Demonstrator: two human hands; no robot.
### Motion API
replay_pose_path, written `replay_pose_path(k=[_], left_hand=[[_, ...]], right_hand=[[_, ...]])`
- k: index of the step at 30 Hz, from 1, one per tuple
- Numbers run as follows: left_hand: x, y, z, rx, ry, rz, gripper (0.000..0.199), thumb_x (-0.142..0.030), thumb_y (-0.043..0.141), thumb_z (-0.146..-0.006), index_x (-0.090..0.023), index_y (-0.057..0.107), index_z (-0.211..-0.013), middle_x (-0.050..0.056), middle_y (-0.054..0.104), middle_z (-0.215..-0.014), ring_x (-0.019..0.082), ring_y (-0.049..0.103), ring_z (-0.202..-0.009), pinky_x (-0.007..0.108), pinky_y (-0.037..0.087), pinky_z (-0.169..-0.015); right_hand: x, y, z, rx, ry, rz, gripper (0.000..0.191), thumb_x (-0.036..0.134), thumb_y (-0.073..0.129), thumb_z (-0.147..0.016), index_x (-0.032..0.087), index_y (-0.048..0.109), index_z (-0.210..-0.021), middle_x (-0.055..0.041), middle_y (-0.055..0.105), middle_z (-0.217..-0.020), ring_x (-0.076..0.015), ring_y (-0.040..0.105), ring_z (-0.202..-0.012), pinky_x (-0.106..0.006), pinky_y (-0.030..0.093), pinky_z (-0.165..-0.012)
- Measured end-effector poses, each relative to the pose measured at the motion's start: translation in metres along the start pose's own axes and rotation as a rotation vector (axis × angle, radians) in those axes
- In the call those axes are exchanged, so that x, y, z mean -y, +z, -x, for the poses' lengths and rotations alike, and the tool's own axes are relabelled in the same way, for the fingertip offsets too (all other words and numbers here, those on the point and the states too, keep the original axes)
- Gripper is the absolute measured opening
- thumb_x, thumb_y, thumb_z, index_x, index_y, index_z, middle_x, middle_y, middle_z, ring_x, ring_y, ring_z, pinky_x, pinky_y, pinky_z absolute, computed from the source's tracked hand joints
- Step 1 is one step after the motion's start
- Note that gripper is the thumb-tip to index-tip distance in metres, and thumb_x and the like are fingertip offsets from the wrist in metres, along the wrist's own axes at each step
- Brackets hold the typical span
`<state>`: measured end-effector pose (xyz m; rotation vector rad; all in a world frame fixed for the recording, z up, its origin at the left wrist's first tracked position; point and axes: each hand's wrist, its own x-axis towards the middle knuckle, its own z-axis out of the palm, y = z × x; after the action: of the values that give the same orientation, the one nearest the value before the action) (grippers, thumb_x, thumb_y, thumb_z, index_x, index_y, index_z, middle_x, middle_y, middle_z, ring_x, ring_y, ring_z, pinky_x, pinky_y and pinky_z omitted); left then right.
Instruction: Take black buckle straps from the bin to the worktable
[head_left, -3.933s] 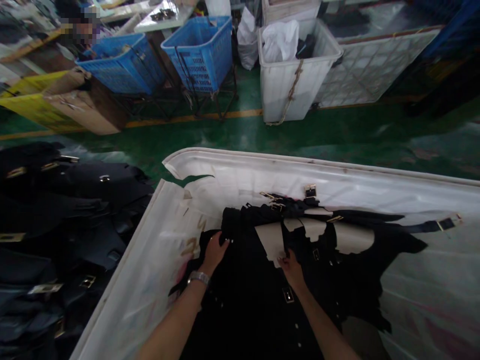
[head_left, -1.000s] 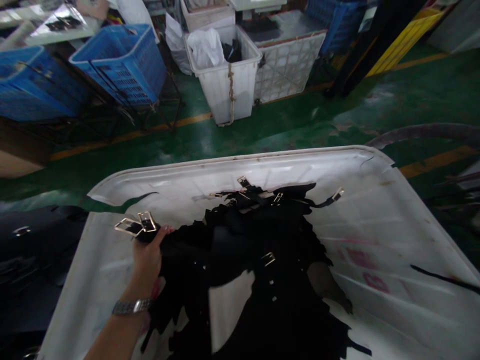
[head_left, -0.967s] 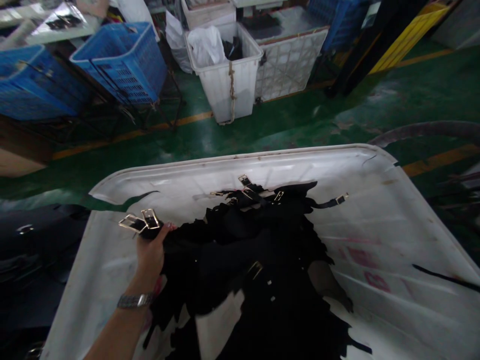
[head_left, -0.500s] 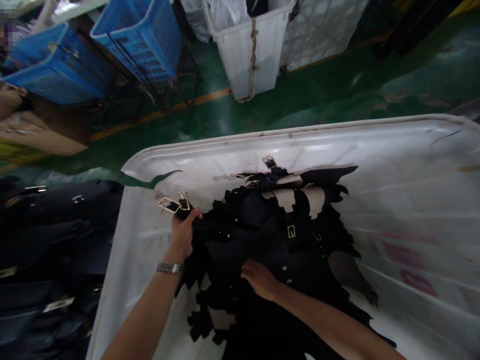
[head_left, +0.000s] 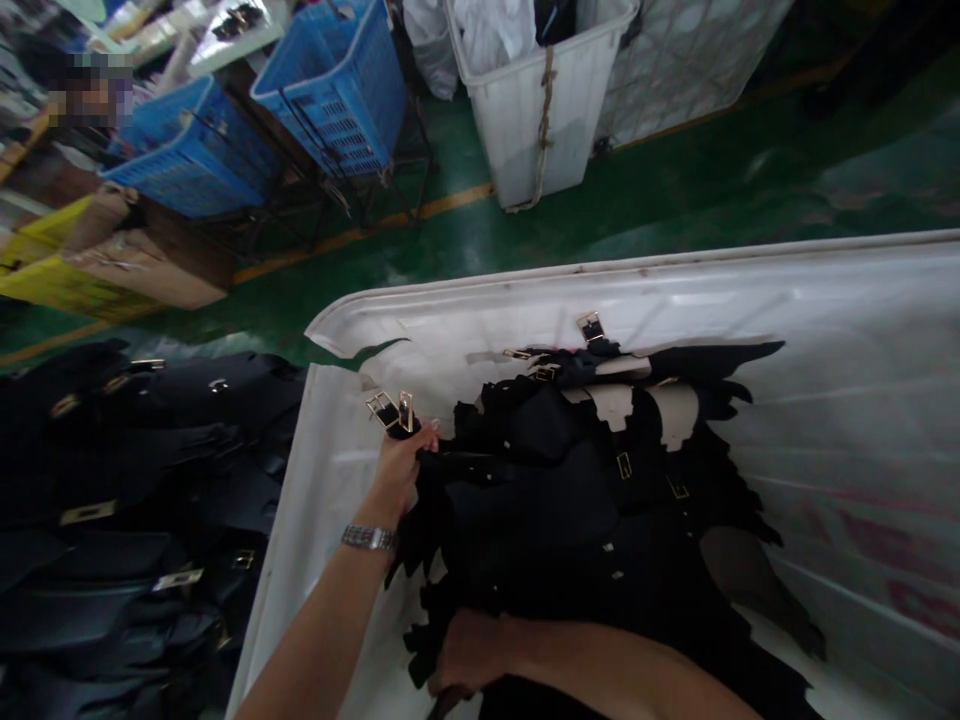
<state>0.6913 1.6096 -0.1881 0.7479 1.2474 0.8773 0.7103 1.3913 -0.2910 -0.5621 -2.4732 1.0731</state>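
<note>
My left hand (head_left: 397,470), a metal watch on its wrist, is closed around black straps with gold buckles (head_left: 384,408) at the left side of a big white bin (head_left: 352,325). Black, leather-like cut pieces (head_left: 540,500) with jagged edges are heaped in the bin, some carrying gold buckles and small metal fittings. Low on the heap, my right hand (head_left: 471,645) has its fingers curled on the edge of a black piece (head_left: 448,700). Its fingertips are partly hidden.
Outside the bin on the left lies a pile of black pieces with metal fittings (head_left: 142,500). Beyond the bin, a green floor (head_left: 465,240) carries blue crates (head_left: 337,110) on stands, a white tub (head_left: 540,130) and a cardboard box (head_left: 165,260).
My right hand has moved down and left across the heap, toward the near edge of the pieces. The left hand keeps hold of the buckled straps. The view has shifted left.
</note>
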Motion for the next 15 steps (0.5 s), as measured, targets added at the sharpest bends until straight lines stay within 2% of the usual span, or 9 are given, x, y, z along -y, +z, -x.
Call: replay_pose_path(k=[2,5,7,9,12,15], left_hand=[[-0.007,-0.004,0.004,0.059,-0.053,0.076,0.03,-0.022,0.075,-0.052,-0.013,0.047,-0.056,-0.003,0.045,-0.051,0.008,0.046,-0.051,0.021,0.041,-0.057],[-0.014,-0.011,0.008,0.144,-0.128,0.181,0.026,-0.024,0.074,-0.057,-0.011,0.053,-0.067,0.0,0.05,-0.061,0.01,0.05,-0.06,0.022,0.044,-0.065],[-0.017,-0.017,0.007,0.179,-0.166,0.237,0.026,-0.023,0.073,-0.059,-0.01,0.055,-0.071,0.001,0.05,-0.064,0.011,0.051,-0.064,0.024,0.045,-0.068],[-0.018,-0.023,0.004,0.173,-0.185,0.287,0.024,-0.021,0.072,-0.061,-0.011,0.055,-0.075,0.001,0.05,-0.065,0.012,0.052,-0.066,0.025,0.046,-0.067],[-0.018,-0.028,0.0,0.121,-0.173,0.351,0.017,-0.019,0.067,-0.066,-0.013,0.053,-0.073,0.0,0.049,-0.064,0.01,0.052,-0.064,0.022,0.047,-0.067],[-0.018,-0.021,0.004,0.11,-0.16,0.404,0.017,-0.022,0.066,-0.066,-0.014,0.051,-0.069,-0.001,0.048,-0.064,0.008,0.051,-0.064,0.02,0.047,-0.071]], right_hand=[[0.005,-0.031,0.005,-0.199,0.044,-0.046,0.016,0.038,0.069,-0.067,0.024,0.063,-0.066,0.008,0.058,-0.05,-0.0087,0.054,-0.049,-0.02,0.029,-0.038],[-0.001,-0.094,0.016,-0.596,0.22,-0.098,0.027,0.037,0.047,-0.087,0.018,0.061,-0.075,0.0052,0.059,-0.056,-0.0058,0.053,-0.047,-0.016,0.034,-0.043],[-0.001,-0.135,0.024,-0.829,0.357,-0.073,0.04,0.034,0.032,-0.093,0.014,0.058,-0.069,0.0027,0.055,-0.051,-0.0062,0.049,-0.042,-0.017,0.034,-0.042],[0.009,-0.167,0.032,-1.011,0.447,-0.021,0.041,0.032,0.031,-0.092,0.015,0.055,-0.063,0.0015,0.051,-0.048,-0.008,0.047,-0.041,-0.019,0.033,-0.042],[0.035,-0.194,0.033,-1.23,0.528,0.066,0.028,0.027,0.041,-0.088,0.016,0.056,-0.067,0.0003,0.054,-0.053,-0.0103,0.05,-0.048,-0.021,0.037,-0.049],[0.046,-0.198,0.013,-1.355,0.747,0.113,0.029,0.03,0.041,-0.088,0.017,0.055,-0.066,0.0001,0.054,-0.053,-0.0103,0.049,-0.046,-0.021,0.036,-0.047]])
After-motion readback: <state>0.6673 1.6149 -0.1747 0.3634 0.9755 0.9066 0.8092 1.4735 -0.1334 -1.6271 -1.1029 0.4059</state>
